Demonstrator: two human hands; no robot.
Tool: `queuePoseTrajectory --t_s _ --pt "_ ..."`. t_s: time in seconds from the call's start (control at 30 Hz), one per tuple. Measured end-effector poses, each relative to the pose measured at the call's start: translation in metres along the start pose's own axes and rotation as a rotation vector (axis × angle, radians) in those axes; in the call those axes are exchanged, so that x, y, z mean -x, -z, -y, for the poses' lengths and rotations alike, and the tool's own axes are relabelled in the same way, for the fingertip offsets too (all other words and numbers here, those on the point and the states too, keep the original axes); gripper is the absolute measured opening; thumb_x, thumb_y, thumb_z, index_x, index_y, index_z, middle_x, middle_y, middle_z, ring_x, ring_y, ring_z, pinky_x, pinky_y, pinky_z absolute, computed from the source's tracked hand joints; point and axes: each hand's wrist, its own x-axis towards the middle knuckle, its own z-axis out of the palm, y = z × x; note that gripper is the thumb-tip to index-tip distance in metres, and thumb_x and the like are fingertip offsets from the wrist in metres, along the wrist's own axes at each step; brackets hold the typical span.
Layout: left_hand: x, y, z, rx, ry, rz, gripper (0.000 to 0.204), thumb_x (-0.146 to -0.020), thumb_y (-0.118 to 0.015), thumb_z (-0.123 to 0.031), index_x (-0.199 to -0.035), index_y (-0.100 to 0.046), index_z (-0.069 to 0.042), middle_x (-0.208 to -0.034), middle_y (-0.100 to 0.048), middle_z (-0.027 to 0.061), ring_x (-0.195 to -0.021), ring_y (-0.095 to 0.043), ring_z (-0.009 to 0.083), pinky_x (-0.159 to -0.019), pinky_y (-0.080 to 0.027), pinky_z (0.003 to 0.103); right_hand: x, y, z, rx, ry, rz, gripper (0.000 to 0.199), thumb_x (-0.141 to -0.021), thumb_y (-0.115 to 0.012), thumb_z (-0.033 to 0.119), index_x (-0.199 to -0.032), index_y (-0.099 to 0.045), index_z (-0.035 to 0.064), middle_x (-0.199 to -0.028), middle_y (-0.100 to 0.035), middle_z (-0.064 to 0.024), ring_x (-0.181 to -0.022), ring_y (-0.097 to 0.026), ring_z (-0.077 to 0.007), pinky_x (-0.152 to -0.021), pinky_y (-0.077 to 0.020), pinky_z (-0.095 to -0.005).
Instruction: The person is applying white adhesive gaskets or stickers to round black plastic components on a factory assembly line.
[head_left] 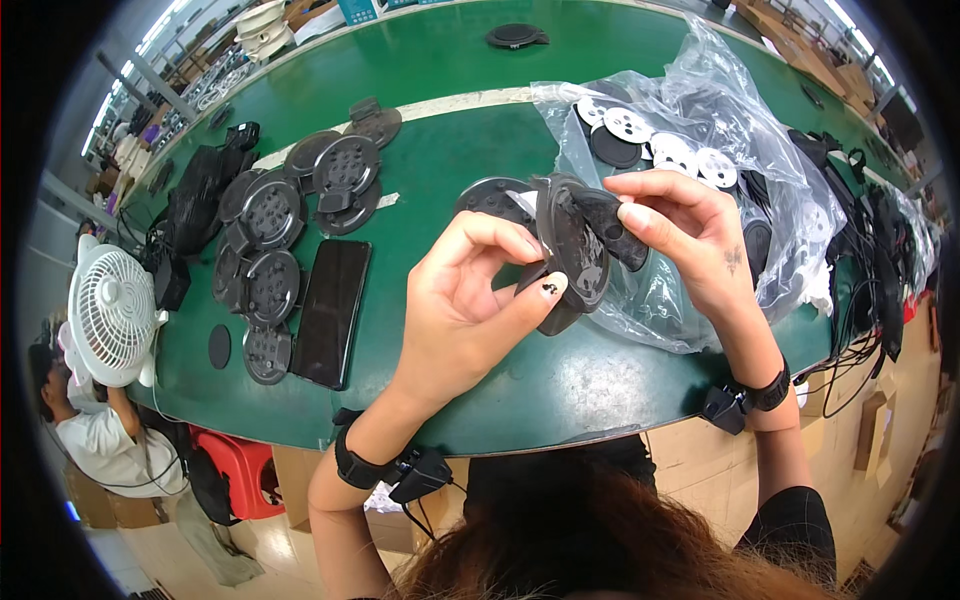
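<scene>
My left hand (455, 310) grips a round dark plastic housing (568, 255) by its near-left edge, thumb in front, and tilts it above the green table. My right hand (690, 225) pinches a black round pad (615, 232) between thumb and fingers, against the right side of the housing's face. Whether the two are joined I cannot tell. Just behind my left fingers, another dark round housing (492, 197) lies on the table. Beyond my right hand a clear plastic bag (690, 80) lies open, with several white discs (628, 125) and black discs (612, 150) in it.
Several round dark housings (270, 210) lie in overlapping piles at the left, beside a black phone (330, 312) and a loose black disc (219, 346). A white fan (108, 310) stands at the left edge. Black cables (860, 320) crowd the right side. Another person (115, 440) sits at far left.
</scene>
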Motion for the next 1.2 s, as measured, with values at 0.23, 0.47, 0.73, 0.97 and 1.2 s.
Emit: queuePoseTrajectory --t_s 0.23,0.47,0.73,0.97,1.2 --pt "0.001 -0.001 0.0 -0.012 0.008 -0.001 0.027 -0.075 -0.06 0.014 -0.095 -0.048 0.0 -0.098 -0.048 0.006 -0.097 -0.051 0.0128 -0.082 -0.051 0.026 -0.002 -0.003 -0.009 0.135 0.111 -0.016 0.023 -0.078 -0.069 0.008 -0.098 -0.064 -0.0012 -0.089 -0.062 -0.0037 -0.079 -0.055 -0.0077 -0.067 -0.0399 -0.0213" --pt "0.001 -0.002 0.0 0.01 0.058 -0.021 0.025 -0.075 -0.06 0.014 -0.092 -0.048 0.0 -0.098 -0.048 0.0071 -0.097 -0.051 0.0129 -0.078 -0.053 0.026 -0.001 -0.004 -0.01 0.315 0.275 -0.017 0.022 -0.076 -0.069 0.008 -0.096 -0.065 0.0015 -0.087 -0.062 -0.0046 -0.077 -0.054 -0.0089 -0.064 -0.0366 -0.0217" --pt "0.0 -0.005 -0.005 -0.032 0.165 -0.128 0.027 -0.072 -0.064 0.011 -0.085 -0.046 -0.005 -0.095 -0.053 0.0089 -0.09 -0.052 0.0124 -0.082 -0.045 0.027 -0.002 -0.004 -0.009 0.434 0.304 -0.046 0.02 -0.076 -0.068 0.011 -0.094 -0.066 0.0023 -0.086 -0.063 -0.005 -0.077 -0.055 -0.0106 -0.063 -0.0372 -0.0226" --pt "-0.001 -0.005 -0.002 -0.052 0.159 -0.142 0.027 -0.073 -0.063 0.011 -0.083 -0.045 -0.006 -0.095 -0.055 0.0096 -0.089 -0.053 0.0119 -0.082 -0.045 0.026 0.002 -0.008 -0.008 0.544 0.323 -0.105 0.017 -0.077 -0.067 0.009 -0.092 -0.066 0.0027 -0.084 -0.064 -0.0055 -0.074 -0.057 -0.0126 -0.061 -0.0391 -0.0236" --pt "-0.001 -0.004 -0.002 -0.07 0.154 -0.162 0.026 -0.074 -0.063 0.01 -0.084 -0.046 -0.005 -0.094 -0.056 0.0095 -0.091 -0.054 0.0129 -0.084 -0.045 0.027 0.003 -0.011 -0.01 0.496 0.334 -0.065 0.018 -0.077 -0.067 0.009 -0.093 -0.066 0.0015 -0.084 -0.063 -0.006 -0.074 -0.057 -0.0135 -0.062 -0.0406 -0.0239"
